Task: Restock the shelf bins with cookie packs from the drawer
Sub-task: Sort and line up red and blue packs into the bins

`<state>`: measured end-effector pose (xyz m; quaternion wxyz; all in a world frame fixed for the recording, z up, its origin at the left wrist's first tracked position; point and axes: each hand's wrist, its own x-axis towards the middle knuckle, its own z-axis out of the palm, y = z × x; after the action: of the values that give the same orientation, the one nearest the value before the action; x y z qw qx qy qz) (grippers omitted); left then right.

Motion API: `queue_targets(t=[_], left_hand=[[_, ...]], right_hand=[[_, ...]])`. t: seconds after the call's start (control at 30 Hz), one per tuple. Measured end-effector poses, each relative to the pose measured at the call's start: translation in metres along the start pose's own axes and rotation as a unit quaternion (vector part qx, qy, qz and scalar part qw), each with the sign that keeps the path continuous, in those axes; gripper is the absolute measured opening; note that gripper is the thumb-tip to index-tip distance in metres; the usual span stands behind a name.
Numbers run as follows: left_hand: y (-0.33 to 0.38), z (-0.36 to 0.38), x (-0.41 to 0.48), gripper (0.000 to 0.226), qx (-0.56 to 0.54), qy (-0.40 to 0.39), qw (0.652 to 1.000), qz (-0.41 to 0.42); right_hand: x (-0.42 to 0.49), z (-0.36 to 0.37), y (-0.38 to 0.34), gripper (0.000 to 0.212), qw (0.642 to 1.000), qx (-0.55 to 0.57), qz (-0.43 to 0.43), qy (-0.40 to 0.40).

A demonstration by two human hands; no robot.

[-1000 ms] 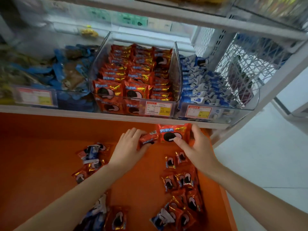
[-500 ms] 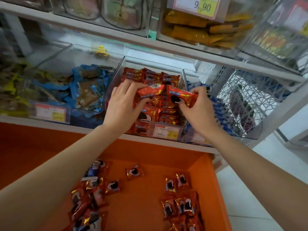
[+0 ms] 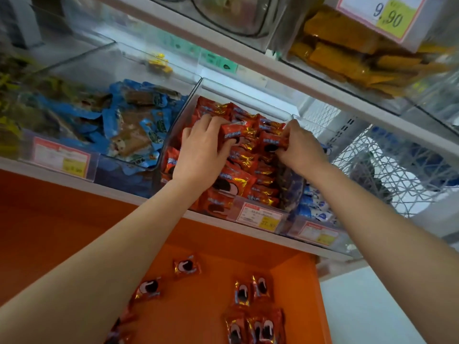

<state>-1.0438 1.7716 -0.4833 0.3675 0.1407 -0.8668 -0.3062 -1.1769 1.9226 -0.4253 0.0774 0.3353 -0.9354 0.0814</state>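
**Two cookie packs held over the middle shelf bin.**
The left-hand grip (image 3: pixel 201 150) grasps one red cookie pack (image 3: pixel 233 131). The right-hand grip (image 3: pixel 300 147) pinches a second pack (image 3: pixel 272 142) by its end. Both packs sit above the stock toward the rear of the bin (image 3: pixel 183 120). Judged light, soft, slippery foil with crushable contents, so take them by the crimped ends. Loose packs (image 3: pixel 186 265) remain in the orange drawer (image 3: pixel 211 306).

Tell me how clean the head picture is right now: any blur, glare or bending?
Head view: the left hand, right hand and the cookie packs are fairly sharp; the far-left bin is smeared; glare whitens the clear wall behind it; the wide lens bows the shelf edge.
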Motion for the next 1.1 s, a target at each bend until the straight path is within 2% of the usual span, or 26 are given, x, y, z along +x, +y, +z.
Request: queue_targets(t=[0.1,0.23,0.4,0.57,0.83,1.1], left_hand=[[0.0,0.001,-0.001,0.036,0.007,0.001,1.0,-0.006],[0.0,0.003,-0.002,0.036,0.02,0.003,1.0,0.008],[-0.001,0.004,-0.003,0.034,0.03,0.008,0.999,0.01],[-0.002,0.004,-0.002,0.032,0.02,0.01,1.0,0.01],[-0.004,0.009,-0.001,0.031,0.036,0.019,0.999,0.022],[-0.004,0.007,0.0,0.031,0.03,0.008,0.999,0.019]], right_hand=[[0.003,-0.003,0.001,0.044,1.0,-0.022,-0.017,-0.005],[0.004,0.003,0.0,0.042,0.998,-0.062,0.003,0.016],[0.016,0.013,-0.012,0.042,0.984,-0.167,0.052,0.02],[0.04,0.023,-0.008,0.032,0.981,-0.195,0.02,-0.008],[0.069,0.025,0.007,0.036,0.964,-0.261,0.009,-0.052],[0.072,0.029,0.006,0.034,0.952,-0.303,-0.008,-0.051]])
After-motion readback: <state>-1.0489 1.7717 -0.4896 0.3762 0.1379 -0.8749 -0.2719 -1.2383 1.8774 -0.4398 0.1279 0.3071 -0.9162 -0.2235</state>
